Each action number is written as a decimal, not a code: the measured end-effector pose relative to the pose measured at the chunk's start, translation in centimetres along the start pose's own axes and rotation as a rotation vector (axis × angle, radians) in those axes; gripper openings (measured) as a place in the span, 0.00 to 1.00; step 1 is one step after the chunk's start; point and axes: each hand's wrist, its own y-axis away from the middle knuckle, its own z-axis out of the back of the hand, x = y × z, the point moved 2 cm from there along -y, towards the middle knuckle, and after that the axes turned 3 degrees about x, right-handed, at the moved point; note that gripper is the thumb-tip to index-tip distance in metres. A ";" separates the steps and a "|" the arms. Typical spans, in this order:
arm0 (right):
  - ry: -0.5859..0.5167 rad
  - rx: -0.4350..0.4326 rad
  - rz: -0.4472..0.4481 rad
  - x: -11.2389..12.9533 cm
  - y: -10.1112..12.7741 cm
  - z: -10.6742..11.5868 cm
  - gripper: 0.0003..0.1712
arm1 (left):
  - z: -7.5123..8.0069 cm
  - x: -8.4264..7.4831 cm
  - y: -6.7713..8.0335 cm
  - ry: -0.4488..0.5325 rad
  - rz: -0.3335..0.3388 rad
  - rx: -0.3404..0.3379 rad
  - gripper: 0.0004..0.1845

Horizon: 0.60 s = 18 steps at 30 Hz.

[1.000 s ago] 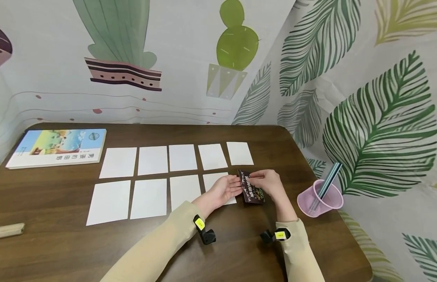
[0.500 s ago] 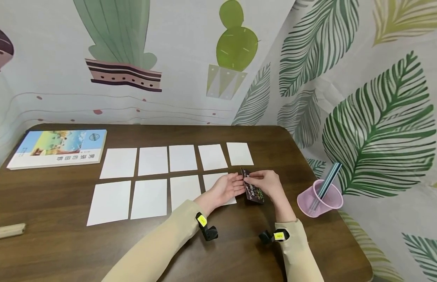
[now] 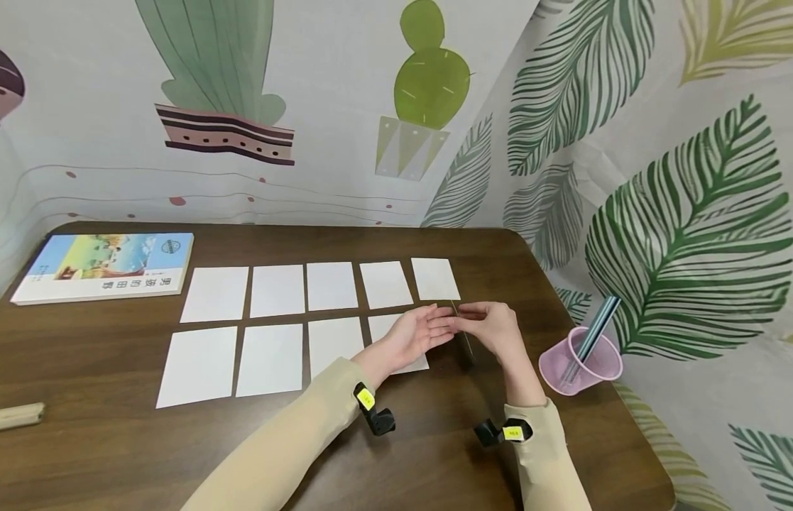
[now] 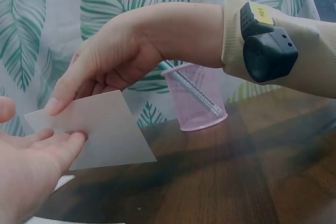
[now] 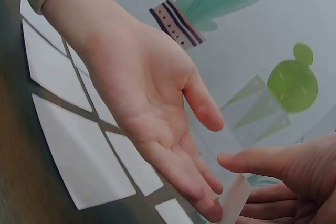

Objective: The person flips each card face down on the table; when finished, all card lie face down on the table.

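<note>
A thin square card (image 4: 118, 135) stands tilted above the table, its pale side facing the left wrist view. In the head view it is seen almost edge-on. My right hand (image 3: 495, 330) pinches it near its upper edge between thumb and fingers. Palm up, my left hand (image 3: 414, 335) has its fingers extended, with the fingertips at the card's pale face in the left wrist view. Several white square cards (image 3: 214, 294) lie in two rows on the table, and my left hand partly covers the rightmost card of the near row.
A pink mesh cup (image 3: 565, 362) holding pens (image 3: 598, 326) stands right of my right hand. At the far left lies a book (image 3: 108, 266) with a picture cover. A small beige block (image 3: 15, 417) rests near the left edge of the brown table (image 3: 115, 461).
The card has turned from showing its dark printed face to nearly edge-on in the head view. The left hand has shifted slightly right and up, its fingers nearer the right hand.
</note>
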 end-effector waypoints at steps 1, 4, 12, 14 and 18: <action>-0.005 -0.009 0.004 0.2 0.1 0.0 0.25 | -0.1 -0.2 0.2 -0.008 -0.007 0.005 0.28; -0.034 -0.019 0.018 0.9 0.3 0.1 0.25 | -0.4 -0.6 0.7 -0.019 -0.023 0.021 0.28; -0.075 -0.098 0.037 1.5 0.3 -0.1 0.18 | -0.1 -1.0 1.4 -0.030 -0.037 0.054 0.28; -0.081 -0.128 0.028 1.3 0.2 0.0 0.18 | 0.0 -1.1 1.5 -0.026 -0.043 0.058 0.27; -0.104 -0.157 -0.012 1.1 0.0 0.3 0.18 | 0.2 -1.4 1.7 -0.014 -0.055 0.074 0.27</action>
